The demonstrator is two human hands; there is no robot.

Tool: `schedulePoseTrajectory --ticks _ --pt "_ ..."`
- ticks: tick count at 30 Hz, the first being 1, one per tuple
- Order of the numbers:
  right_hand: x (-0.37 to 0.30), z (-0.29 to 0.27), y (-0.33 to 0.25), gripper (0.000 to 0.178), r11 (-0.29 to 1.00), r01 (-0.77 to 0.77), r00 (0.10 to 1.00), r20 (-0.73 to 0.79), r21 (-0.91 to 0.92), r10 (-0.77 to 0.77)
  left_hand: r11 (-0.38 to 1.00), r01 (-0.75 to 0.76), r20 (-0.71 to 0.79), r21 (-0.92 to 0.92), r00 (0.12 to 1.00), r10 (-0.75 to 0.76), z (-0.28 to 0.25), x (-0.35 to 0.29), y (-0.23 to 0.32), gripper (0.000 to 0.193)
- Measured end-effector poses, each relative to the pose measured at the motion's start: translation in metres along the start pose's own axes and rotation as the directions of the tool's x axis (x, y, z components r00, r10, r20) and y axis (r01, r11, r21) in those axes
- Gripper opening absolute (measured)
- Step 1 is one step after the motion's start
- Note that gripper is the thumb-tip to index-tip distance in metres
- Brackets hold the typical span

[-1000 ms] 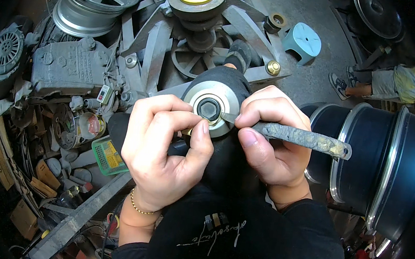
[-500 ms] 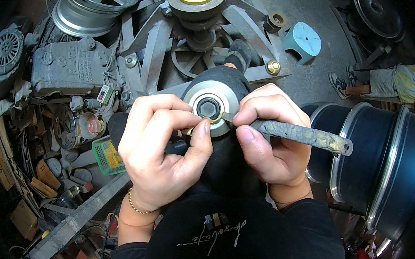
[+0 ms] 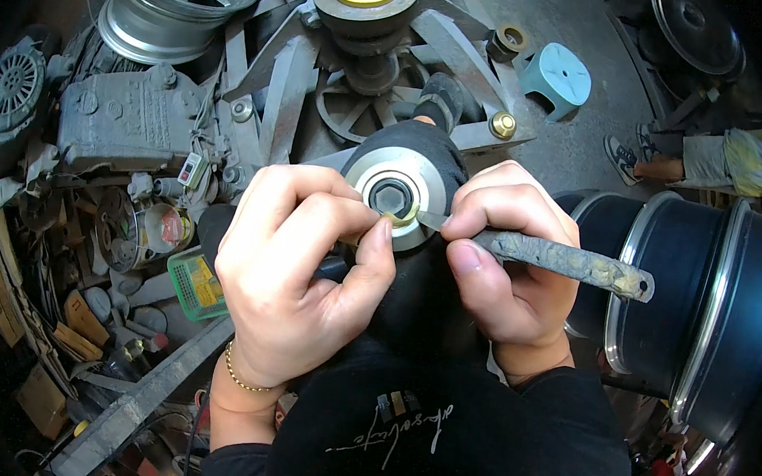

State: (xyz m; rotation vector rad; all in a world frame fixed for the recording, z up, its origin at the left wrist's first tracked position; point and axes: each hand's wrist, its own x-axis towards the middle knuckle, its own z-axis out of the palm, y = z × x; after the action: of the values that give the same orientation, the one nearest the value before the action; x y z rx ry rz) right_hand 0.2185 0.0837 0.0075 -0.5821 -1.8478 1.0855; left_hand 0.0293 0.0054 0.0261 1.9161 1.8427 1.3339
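Biggest first: here's the steel frame (image 3: 283,96), its angled arms spreading from a round hub (image 3: 363,13) with a yellow ring on top. Off the frame's right side, the black wheel rims (image 3: 664,278) stand in a row, bright edges showing. Over at its upper left, a silver alloy wheel (image 3: 157,37), and below that a dusty grey casing (image 3: 126,119). A pale blue stool (image 3: 559,77) sits on the floor just beyond the frame's right edge, and a green basket (image 3: 182,298) lies well to the lower left.

Now to the hands! The left hand (image 3: 302,277) has thumb and forefinger pressed together, pinching a bit of thin yellow strip, the other fingers folded. The right hand (image 3: 514,257) grips a wrapped, narrow-bladed tool (image 3: 567,260) between thumb and forefinger, its handle slanting out past the palm.

Between them, the silver round piece (image 3: 390,201) sits against the dark knee (image 3: 454,159), black ring and hexagonal centre facing up. And the smallest, the yellow strip (image 3: 411,216), curls along the lower right edge of that inner ring, the tool's tip right beside it.
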Motion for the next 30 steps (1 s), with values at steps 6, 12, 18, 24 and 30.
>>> schedulePoseTrajectory --ticks 6,12,18,24,30 --pt "-0.0004 0.0012 0.0018 0.018 0.999 0.006 1.0 0.013 0.045 -0.007 1.0 0.01 -0.005 -0.007 1.0 -0.01 0.0004 -0.0001 0.0005 0.018" --pt "0.0014 0.0025 0.001 0.015 0.999 0.019 1.0 0.004 0.041 -0.02 1.0 -0.022 0.036 0.02 0.999 0.022 -0.0028 0.0018 0.0017 0.012" --pt "-0.0008 0.0043 0.001 0.017 1.0 0.015 1.0 0.016 0.009 -0.015 0.998 -0.046 0.052 0.044 0.998 0.043 -0.0035 0.0037 0.0014 0.012" --pt "-0.0016 0.0041 0.0013 0.014 1.0 0.012 1.0 -0.001 0.016 -0.011 0.998 -0.04 0.047 0.037 0.998 0.039 -0.0031 0.0031 0.0008 0.012" --pt "-0.0025 0.0009 0.001 0.015 1.0 0.002 1.0 -0.011 0.026 -0.002 0.999 -0.037 0.035 0.036 0.999 0.036 -0.0025 0.002 0.0005 0.012"
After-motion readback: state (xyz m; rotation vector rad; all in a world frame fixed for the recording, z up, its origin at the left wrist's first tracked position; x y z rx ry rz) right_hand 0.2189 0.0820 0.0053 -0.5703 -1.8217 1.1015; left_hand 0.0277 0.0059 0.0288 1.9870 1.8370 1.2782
